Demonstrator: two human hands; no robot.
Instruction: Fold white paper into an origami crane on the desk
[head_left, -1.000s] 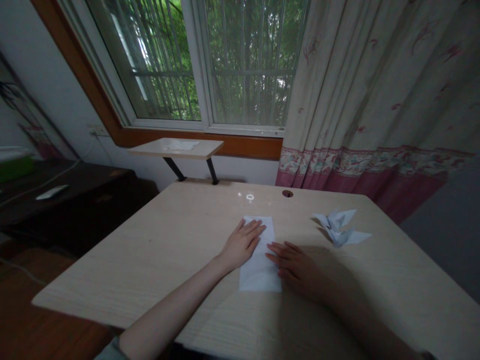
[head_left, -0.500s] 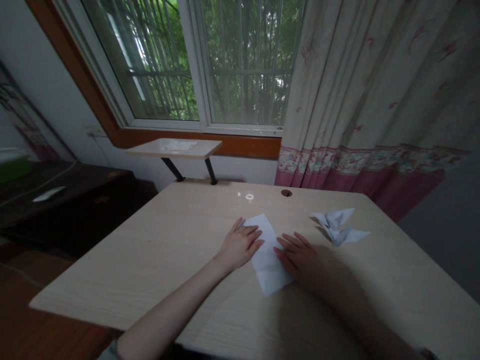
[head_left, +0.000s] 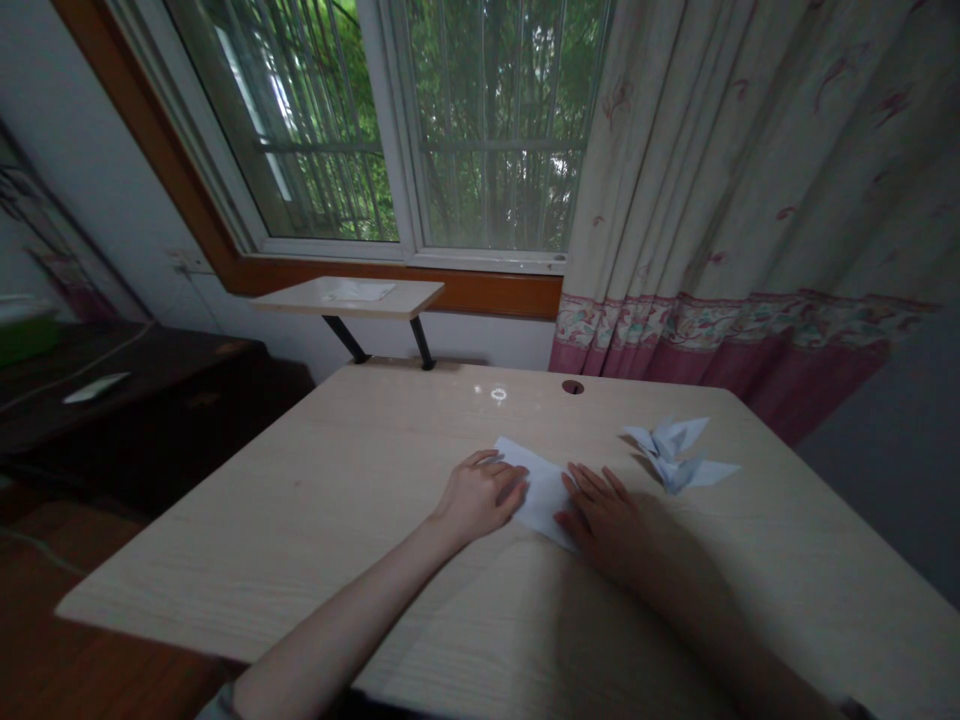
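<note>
A folded white sheet of paper point(head_left: 541, 487) lies slanted on the light wooden table point(head_left: 337, 520). My left hand point(head_left: 478, 496) rests on its left end with fingers slightly curled and apart, pressing down. My right hand point(head_left: 604, 513) lies flat on its right end, fingers stretched out. Both hands touch the paper and neither grips it.
Two folded white paper cranes point(head_left: 675, 455) sit on the table to the right of my hands. A cable hole point(head_left: 573, 386) is near the far edge. A small shelf point(head_left: 349, 295) juts out below the window. A curtain point(head_left: 750, 200) hangs at right; a dark cabinet point(head_left: 112, 390) stands at left.
The paper has turned from lying lengthwise away from me to slanting across the table. Both hands turned with it and stayed on it.
</note>
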